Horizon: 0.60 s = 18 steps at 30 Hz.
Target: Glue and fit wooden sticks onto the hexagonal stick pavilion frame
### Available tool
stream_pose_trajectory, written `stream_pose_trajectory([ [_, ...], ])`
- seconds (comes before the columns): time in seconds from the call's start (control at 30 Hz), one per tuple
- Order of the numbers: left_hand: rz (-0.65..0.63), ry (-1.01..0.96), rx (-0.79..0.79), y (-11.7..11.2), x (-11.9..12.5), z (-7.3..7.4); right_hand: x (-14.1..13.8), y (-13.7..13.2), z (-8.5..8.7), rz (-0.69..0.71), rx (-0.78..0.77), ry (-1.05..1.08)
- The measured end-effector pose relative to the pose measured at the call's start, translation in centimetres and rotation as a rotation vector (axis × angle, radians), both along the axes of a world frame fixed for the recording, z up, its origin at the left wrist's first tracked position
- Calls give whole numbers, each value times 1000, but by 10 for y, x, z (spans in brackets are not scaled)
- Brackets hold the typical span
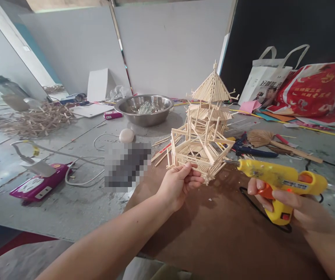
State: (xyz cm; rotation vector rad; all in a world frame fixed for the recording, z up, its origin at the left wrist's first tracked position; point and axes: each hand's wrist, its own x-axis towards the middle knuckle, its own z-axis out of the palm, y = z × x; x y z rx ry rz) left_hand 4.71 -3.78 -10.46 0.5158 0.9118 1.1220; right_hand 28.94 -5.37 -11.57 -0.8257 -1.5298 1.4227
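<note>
The open, six-sided frame of pale wooden sticks (198,155) sits upright, with its thin posts pointing up and its long way running from side to side. It is in front of a tall, pale stick tower with a pointed roof (212,89), above a flat brown board (214,233). I cannot tell if its bottom touches the board. The yellow plastic glue gun (272,175) points left, its thin metal tip (232,162) right by the frame. The gun's long body lies almost flat, with the back a bit lower.

The frame has many thin sticks side by side and gaps you can see through. The gun has an orange trigger and a red switch on its handle.

The left hand (182,181) pinches the frame's front edge between thumb and fingers. The right hand (292,204) grips the gun, with fingers wrapped round the handle and trigger.

The grey surface (88,210) is messy. Behind is a round silver metal bowl (144,119). To the left are a shiny purple power strip (43,182) and a heap of pale strips (42,118). A red bag (310,91) stands at the far right. Grey wall panels (170,46) rise behind.
</note>
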Motion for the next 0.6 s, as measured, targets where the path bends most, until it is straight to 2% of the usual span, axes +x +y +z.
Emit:
stream_pose_trajectory([
  [0.43, 19, 11, -10, 3, 1, 4, -2, -2, 1, -17, -11, 12],
  [0.53, 31, 17, -19, 4, 2, 5, -3, -4, 2, -56, 33, -59],
  [0.6, 37, 20, -23, 4, 2, 5, -3, -6, 2, -127, 129, -179],
])
